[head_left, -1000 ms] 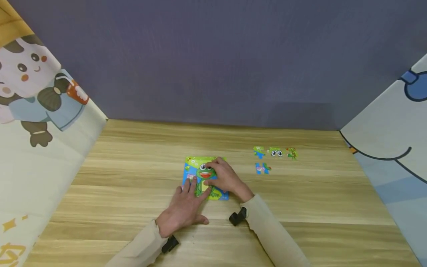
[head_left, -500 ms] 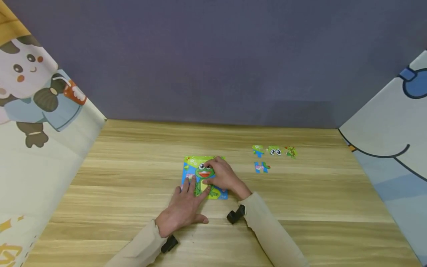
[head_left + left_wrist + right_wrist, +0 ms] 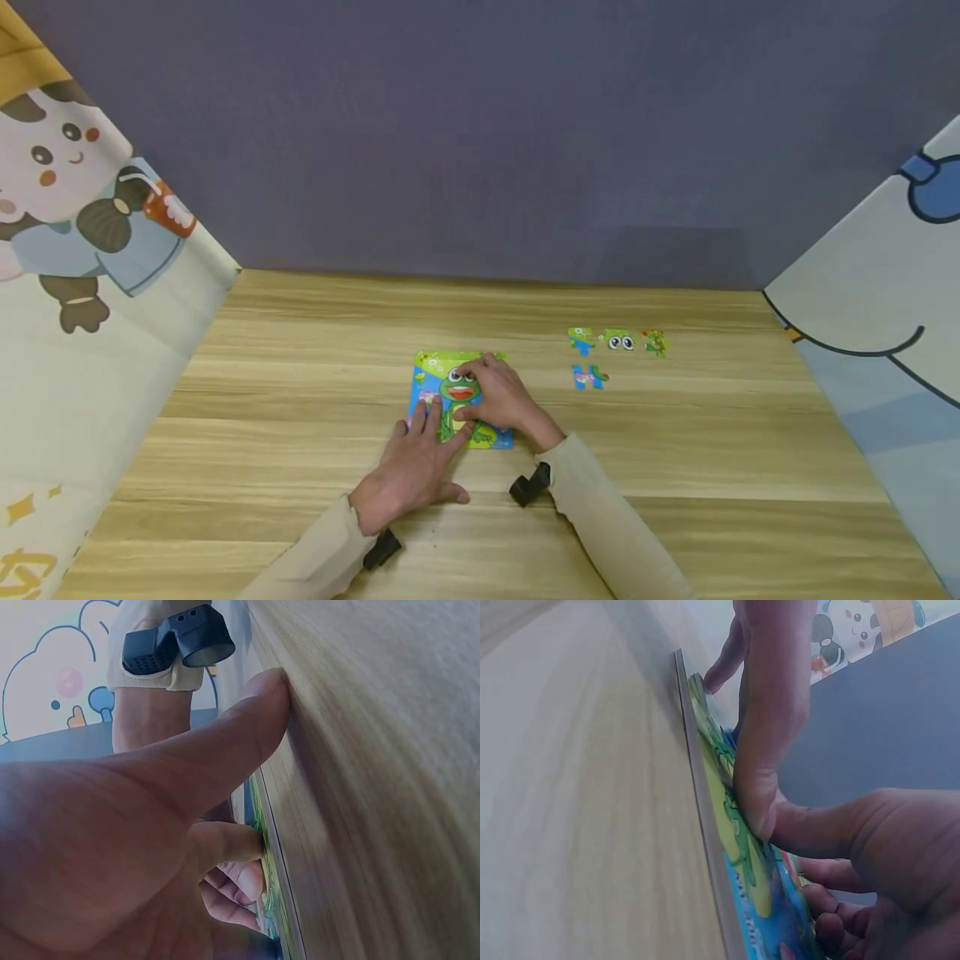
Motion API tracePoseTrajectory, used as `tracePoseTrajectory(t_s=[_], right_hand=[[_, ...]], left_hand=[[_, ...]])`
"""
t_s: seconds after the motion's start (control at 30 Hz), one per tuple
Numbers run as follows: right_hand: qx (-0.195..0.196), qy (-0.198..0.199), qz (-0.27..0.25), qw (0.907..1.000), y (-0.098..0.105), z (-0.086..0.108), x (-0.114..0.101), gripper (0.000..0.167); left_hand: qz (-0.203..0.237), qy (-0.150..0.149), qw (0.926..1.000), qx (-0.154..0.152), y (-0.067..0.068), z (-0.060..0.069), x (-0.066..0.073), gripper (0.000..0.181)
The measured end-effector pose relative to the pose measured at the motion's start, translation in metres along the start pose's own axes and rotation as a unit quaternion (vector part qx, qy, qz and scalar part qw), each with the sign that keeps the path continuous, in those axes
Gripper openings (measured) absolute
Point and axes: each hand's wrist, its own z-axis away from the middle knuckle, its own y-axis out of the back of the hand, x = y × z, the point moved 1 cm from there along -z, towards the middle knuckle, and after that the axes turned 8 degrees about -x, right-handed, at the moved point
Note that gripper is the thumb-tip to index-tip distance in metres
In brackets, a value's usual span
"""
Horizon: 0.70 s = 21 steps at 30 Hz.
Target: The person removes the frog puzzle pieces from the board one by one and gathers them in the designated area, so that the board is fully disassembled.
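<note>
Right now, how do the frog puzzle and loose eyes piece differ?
The frog puzzle is larger than the loose eyes piece. The left hand touches the puzzle; no hand touches the piece. The puzzle shows a red mouth; the piece doesn't. Both lie on the table.

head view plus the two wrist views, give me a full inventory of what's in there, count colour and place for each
square flat frog-picture jigsaw puzzle: 1, green and blue, on the table under the hands
loose flat printed puzzle pieces: at least 4, mostly green and blue, right of the puzzle
wood-grain table: 1, light brown, beneath everything
plain upright panel: 1, dark blue-grey, behind the table
cartoon-printed side panels: 2, mainly white, left and right
small blocky wrist devices: 2, black, one at each wrist
long sleeves: 2, beige, on the forearms
left hand: 1, bare, fingers on the puzzle's near left part
right hand: 1, bare, thumb and fingers at the puzzle's right part
</note>
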Motion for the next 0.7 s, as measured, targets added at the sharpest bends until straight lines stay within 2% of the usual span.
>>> tracePoseTrajectory(t_s=[0.23, 0.47, 0.7], right_hand=[[0.007, 0.003, -0.019, 0.9998, 0.001, 0.0, -0.003, 0.06], [0.016, 0.011, -0.014, 0.9997, 0.0017, 0.0033, -0.0038, 0.057], [0.0, 0.007, -0.033, 0.9994, 0.0037, 0.003, -0.0045, 0.056]], left_hand=[[0.002, 0.004, 1.0, 0.0, -0.0002, 0.0009, -0.0001, 0.094], [0.002, 0.003, 1.0, -0.001, 0.0001, 0.0012, 0.0008, 0.094], [0.003, 0.007, 0.9999, -0.007, -0.0003, 0.0012, 0.0003, 0.094]])
